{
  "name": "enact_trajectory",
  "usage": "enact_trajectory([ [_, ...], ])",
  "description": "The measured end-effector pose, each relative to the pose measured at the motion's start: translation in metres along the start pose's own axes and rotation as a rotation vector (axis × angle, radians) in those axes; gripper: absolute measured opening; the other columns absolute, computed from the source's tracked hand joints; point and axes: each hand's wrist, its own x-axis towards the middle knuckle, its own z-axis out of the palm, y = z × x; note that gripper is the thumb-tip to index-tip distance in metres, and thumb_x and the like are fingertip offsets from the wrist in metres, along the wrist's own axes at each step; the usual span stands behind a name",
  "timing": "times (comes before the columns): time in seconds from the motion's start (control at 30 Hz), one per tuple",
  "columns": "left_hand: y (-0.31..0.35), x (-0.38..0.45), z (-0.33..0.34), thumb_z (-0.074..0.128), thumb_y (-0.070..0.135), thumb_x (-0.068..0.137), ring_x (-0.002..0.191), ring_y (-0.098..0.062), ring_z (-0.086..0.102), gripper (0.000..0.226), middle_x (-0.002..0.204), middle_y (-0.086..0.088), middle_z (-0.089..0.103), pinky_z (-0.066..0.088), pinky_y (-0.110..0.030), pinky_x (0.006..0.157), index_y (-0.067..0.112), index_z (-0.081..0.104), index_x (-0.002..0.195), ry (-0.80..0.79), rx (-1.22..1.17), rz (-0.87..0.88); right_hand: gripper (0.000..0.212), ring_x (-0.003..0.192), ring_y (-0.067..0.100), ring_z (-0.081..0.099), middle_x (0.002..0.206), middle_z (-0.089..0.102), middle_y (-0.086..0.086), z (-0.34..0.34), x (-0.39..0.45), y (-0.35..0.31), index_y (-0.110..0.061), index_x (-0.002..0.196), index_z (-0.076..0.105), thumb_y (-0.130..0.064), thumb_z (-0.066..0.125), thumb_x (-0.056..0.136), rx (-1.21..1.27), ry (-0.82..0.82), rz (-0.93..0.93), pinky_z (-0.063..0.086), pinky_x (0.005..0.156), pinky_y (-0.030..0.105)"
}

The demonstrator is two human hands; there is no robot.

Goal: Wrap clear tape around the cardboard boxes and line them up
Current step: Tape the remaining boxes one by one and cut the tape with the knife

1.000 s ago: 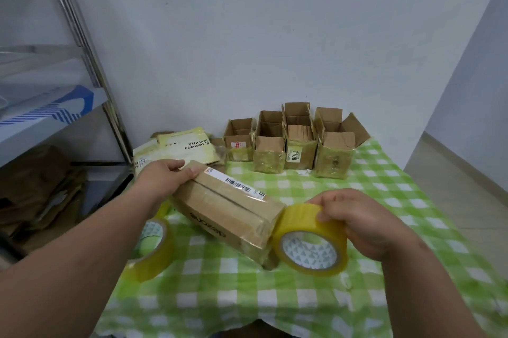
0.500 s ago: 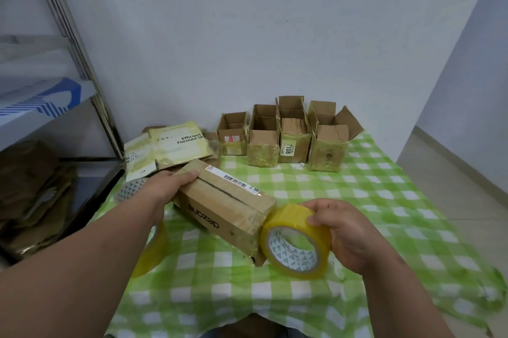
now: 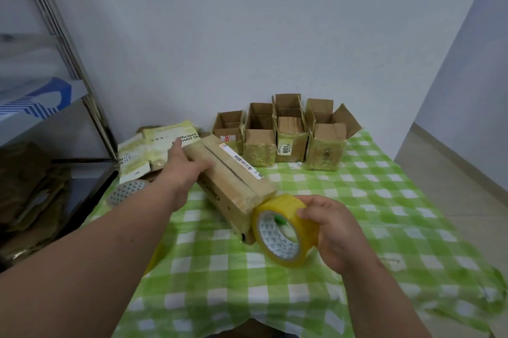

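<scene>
A long closed cardboard box (image 3: 233,183) with a barcode label lies slanted on the green checked tablecloth (image 3: 371,214). My left hand (image 3: 187,170) grips its far end, thumb on top. My right hand (image 3: 334,230) holds a yellowish roll of clear tape (image 3: 284,230) against the box's near end. Several open-topped boxes (image 3: 288,139) wrapped in tape stand in a row against the back wall.
A second tape roll (image 3: 126,192) lies at the table's left edge, partly behind my left arm. Flat yellow-green packages (image 3: 156,153) lie at the back left. A metal shelf rack (image 3: 63,35) stands left of the table; bare floor lies to the right.
The box has swung so its far end points further toward the back of the table. My right hand has stayed with the tape roll at its near end.
</scene>
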Motion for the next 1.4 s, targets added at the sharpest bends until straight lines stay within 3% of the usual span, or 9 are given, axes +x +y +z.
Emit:
enact_trajectory([
  [0.17,-0.014,-0.034,0.038,0.058,0.031,0.097,0.149,-0.027,0.017,0.067,0.165,0.004,0.0,0.022,-0.044,0.12,0.032,0.024,0.155,0.061,0.423,0.226,0.02,0.083,0.025,0.069,0.088,0.075,0.01,0.025,-0.002,0.006,-0.009,0.1,0.071,0.004,0.062,0.088,0.017,-0.037,-0.013,0.055,0.076,0.04],
  [0.27,-0.015,-0.048,0.045,0.057,0.043,0.096,0.15,-0.031,0.009,0.049,0.164,-0.002,0.01,0.014,-0.046,0.122,0.036,0.047,0.143,0.016,0.602,0.402,0.02,0.083,0.018,0.069,0.089,0.075,0.004,0.038,-0.004,0.011,-0.011,0.102,0.07,0.002,0.064,0.089,0.041,-0.044,-0.046,0.054,0.077,0.034],
  [0.33,-0.018,-0.048,0.038,0.062,0.06,0.086,0.15,-0.03,0.008,0.055,0.163,-0.001,0.014,0.012,-0.047,0.123,0.039,0.054,0.136,-0.095,0.681,0.387,0.02,0.085,0.018,0.07,0.092,0.076,0.005,0.044,-0.006,0.016,-0.012,0.105,0.069,-0.001,0.066,0.089,0.053,-0.053,-0.056,0.056,0.081,0.037],
  [0.4,-0.018,-0.046,0.027,0.064,0.069,0.078,0.151,-0.026,0.013,0.068,0.163,0.002,0.015,0.015,-0.045,0.123,0.04,0.051,0.138,-0.191,0.671,0.336,0.023,0.089,0.02,0.07,0.098,0.075,0.006,0.048,-0.007,0.02,-0.014,0.11,0.067,-0.004,0.068,0.089,0.042,-0.071,-0.057,0.055,0.086,0.039],
  [0.53,-0.009,-0.043,0.016,0.062,0.049,0.091,0.148,-0.02,0.022,0.061,0.165,0.005,0.008,0.02,-0.03,0.118,0.037,0.042,0.147,-0.276,0.762,0.312,0.032,0.097,0.021,0.069,0.105,0.074,0.009,0.048,-0.007,0.029,-0.021,0.117,0.065,-0.01,0.07,0.088,-0.04,-0.126,-0.062,0.054,0.088,0.042],
  [0.83,-0.004,-0.041,0.008,0.049,0.057,0.094,0.152,-0.023,0.01,0.065,0.166,0.005,-0.002,0.014,-0.037,0.123,0.042,0.026,0.153,-0.329,1.03,0.318,0.047,0.098,0.017,0.071,0.104,0.075,0.001,0.045,-0.016,0.042,-0.029,0.136,0.048,-0.015,0.065,0.095,-0.184,-0.237,-0.077,0.055,0.089,0.038],
  [0.97,-0.003,-0.041,0.007,0.045,0.058,0.096,0.152,-0.024,0.01,0.065,0.166,0.005,-0.006,0.016,-0.038,0.122,0.042,0.022,0.154,-0.342,1.106,0.317,0.027,0.097,0.01,0.07,0.107,0.074,-0.003,0.05,-0.023,0.039,-0.027,0.12,0.06,-0.013,0.06,0.097,-0.225,-0.248,-0.118,0.055,0.076,0.025],
  [1.1,-0.003,-0.042,0.003,0.044,0.059,0.095,0.152,-0.025,0.01,0.065,0.166,0.005,-0.005,0.019,-0.043,0.122,0.043,0.021,0.154,-0.348,1.137,0.321,0.018,0.095,0.01,0.07,0.103,0.074,-0.004,0.055,-0.028,0.035,-0.034,0.103,0.063,-0.017,0.061,0.097,-0.298,-0.232,-0.148,0.058,0.085,0.034],
  [1.4,0.002,-0.044,0.001,0.043,0.059,0.096,0.152,-0.023,0.01,0.063,0.166,0.004,-0.002,0.016,-0.037,0.122,0.042,0.023,0.154,-0.363,1.144,0.3,0.008,0.084,0.02,0.07,0.09,0.074,0.003,0.053,-0.037,0.03,-0.023,0.096,0.071,-0.029,0.066,0.093,-0.283,-0.144,-0.144,0.056,0.074,0.038],
])
